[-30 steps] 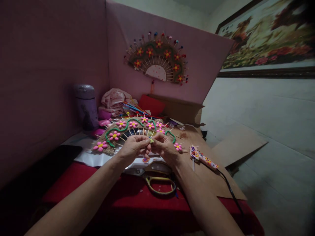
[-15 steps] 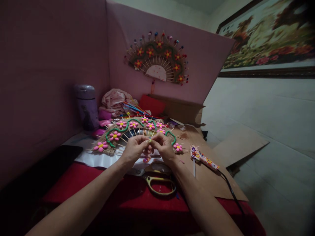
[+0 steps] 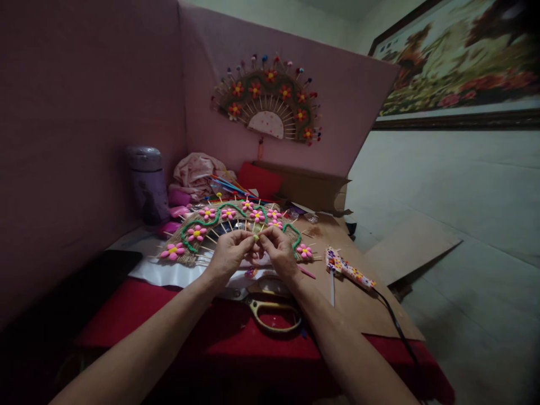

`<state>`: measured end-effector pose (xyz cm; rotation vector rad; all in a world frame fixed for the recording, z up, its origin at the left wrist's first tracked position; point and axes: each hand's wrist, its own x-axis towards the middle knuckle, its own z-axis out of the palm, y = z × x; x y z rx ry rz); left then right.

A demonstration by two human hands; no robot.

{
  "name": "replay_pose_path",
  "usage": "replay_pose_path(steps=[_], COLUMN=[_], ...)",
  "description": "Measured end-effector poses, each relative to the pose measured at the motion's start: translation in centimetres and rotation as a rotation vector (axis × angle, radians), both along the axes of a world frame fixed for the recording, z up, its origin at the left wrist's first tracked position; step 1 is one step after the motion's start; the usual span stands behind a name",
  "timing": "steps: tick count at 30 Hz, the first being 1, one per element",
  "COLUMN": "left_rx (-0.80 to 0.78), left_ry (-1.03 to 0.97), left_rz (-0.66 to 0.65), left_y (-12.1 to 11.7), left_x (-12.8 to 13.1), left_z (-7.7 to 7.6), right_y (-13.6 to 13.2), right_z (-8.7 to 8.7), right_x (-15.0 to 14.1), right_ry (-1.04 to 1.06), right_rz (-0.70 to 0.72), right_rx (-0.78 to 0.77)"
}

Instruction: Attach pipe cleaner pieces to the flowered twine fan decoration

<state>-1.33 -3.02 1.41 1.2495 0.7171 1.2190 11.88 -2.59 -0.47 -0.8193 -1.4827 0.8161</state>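
Note:
My left hand [image 3: 230, 253] and my right hand [image 3: 278, 252] meet fingertip to fingertip above the near edge of a fan-shaped craft piece [image 3: 219, 228]. Between them they pinch a tiny yellowish bit [image 3: 255, 238], too small to name. The fan lies flat on the table, made of thin sticks and brown fibre, with a green wavy cord and several pink flowers with yellow centres. Both hands have their fingers curled and pressed together. Yellow-handled scissors [image 3: 270, 306] lie just below my wrists on the red cloth [image 3: 169, 332].
A decorated glue gun [image 3: 348, 271] with a black cord lies to the right on brown cardboard [image 3: 358, 306]. A purple flask [image 3: 147, 183], pink cloth [image 3: 196, 171] and coloured sticks stand behind. A finished fan [image 3: 268, 101] hangs on the pink board. A dark slab lies at the left.
Both hands have stayed pinched together over the fan, shifting only slightly up and left. A pink stick now shows beside my right wrist.

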Motion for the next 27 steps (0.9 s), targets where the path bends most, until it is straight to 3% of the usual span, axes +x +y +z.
replay_pose_path(steps=[4,9,18,23,27], left_rx=[0.053,0.128,0.052,0.146,0.262], left_ry=[0.046,0.163,0.051,0.163,0.279], left_rz=[0.028,0.217,0.099,0.136,0.22], left_y=[0.6,1.2,1.0,1.0,1.0], left_x=[0.0,0.2,-0.1,-0.1,-0.1], left_z=[-0.7,-2.0,-1.1,-1.4,-1.9], right_y=[-0.3,-0.5,-0.2,-0.4,-0.5], right_z=[-0.1,-0.1,-0.2,0.1,0.5], right_x=[-0.1,-0.1,0.0,0.0,0.1], right_ry=[-0.124,-0.4,-0.279,-0.312,-0.501], right_rz=[-0.073,-0.246,-0.209,-0.203,-0.255], right_rx=[0.062,0.242,0.127,0.126,0.221])
